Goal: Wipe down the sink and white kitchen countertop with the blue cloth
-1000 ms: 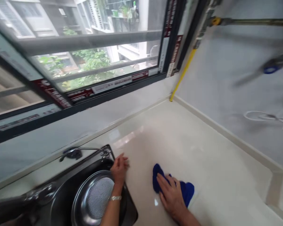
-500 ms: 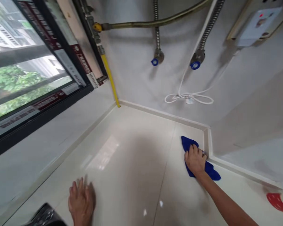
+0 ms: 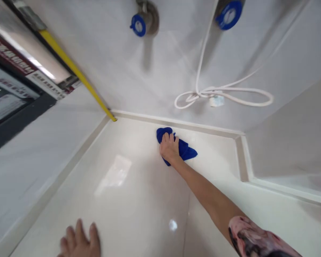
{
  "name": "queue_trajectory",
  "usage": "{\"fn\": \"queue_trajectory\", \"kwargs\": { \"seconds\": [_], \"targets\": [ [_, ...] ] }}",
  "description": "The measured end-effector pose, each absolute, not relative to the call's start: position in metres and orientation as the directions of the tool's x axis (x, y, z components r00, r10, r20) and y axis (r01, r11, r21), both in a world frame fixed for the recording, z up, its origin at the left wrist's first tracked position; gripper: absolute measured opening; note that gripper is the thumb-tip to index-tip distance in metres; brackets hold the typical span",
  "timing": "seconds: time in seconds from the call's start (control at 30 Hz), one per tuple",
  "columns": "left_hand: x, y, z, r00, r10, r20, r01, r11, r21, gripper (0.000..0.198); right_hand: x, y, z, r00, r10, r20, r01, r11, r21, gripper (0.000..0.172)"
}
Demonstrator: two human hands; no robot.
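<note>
Near the back edge of the glossy white tiled surface [image 3: 139, 200], my right hand [image 3: 169, 147] presses down on a crumpled dark blue cloth [image 3: 186, 149]. Its fingers are curled over the cloth, which lies close to the raised rim [image 3: 203, 129] along the wall. Part of the cloth is hidden under the palm. My left hand [image 3: 80, 241] is at the bottom left, fingers spread over the white surface and holding nothing. The frame's lower edge cuts it off at the wrist.
A yellow pipe [image 3: 77, 71] runs down into the back left corner. Two blue-handled valves, a left valve [image 3: 139, 25] and a right valve [image 3: 228, 16], jut from the wall. A looped white cord [image 3: 246, 96] hangs between them. The dark window frame [image 3: 21, 119] borders the left.
My right hand has slid left and back with the blue cloth, from the right corner to the rear rim. The view has moved closer to the wall. My left hand sits lower in view.
</note>
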State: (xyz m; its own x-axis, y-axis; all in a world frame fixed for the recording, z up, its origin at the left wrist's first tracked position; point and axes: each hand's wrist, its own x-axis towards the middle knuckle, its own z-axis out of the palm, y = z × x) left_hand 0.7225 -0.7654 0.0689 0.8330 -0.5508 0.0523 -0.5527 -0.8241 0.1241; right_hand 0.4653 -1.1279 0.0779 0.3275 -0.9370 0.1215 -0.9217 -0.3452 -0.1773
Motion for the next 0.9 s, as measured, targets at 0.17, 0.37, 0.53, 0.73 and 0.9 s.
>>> {"fn": "queue_trajectory", "kwargs": {
  "seconds": [0.17, 0.37, 0.53, 0.73, 0.9],
  "targets": [
    [0.709, -0.768, 0.077, 0.841, -0.540, 0.020, -0.537, -0.832, 0.136, 0.081, 0.514, -1.036, 0.079, 0.640, -0.755, 0.144, -0.690, -0.647, -0.325, 0.059],
    [0.705, -0.762, 0.078, 0.845, -0.532, 0.057, -0.527, -0.807, 0.267, 0.068, 0.505, -0.908, 0.062, 0.838, -0.428, 0.339, -0.261, -0.859, -0.441, 0.075],
    [0.699, -0.753, 0.075, 0.846, -0.531, 0.046, -0.487, -0.734, 0.473, 0.064, 0.452, -0.866, 0.031, 0.642, -0.641, 0.420, -0.471, -0.762, -0.444, 0.070],
    [0.629, -0.732, 0.074, 0.603, -0.786, -0.136, -0.391, -0.440, 0.809, 0.064, 0.409, -0.876, 0.079, 0.539, -0.835, 0.110, -0.340, -0.335, -0.879, 0.045],
    [0.553, -0.740, 0.093, 0.297, -0.890, -0.347, 0.465, -0.183, 0.866, 0.085, 0.420, -0.851, 0.154, 0.419, -0.826, -0.376, 0.161, 0.475, -0.865, 0.058]
  ]
}}
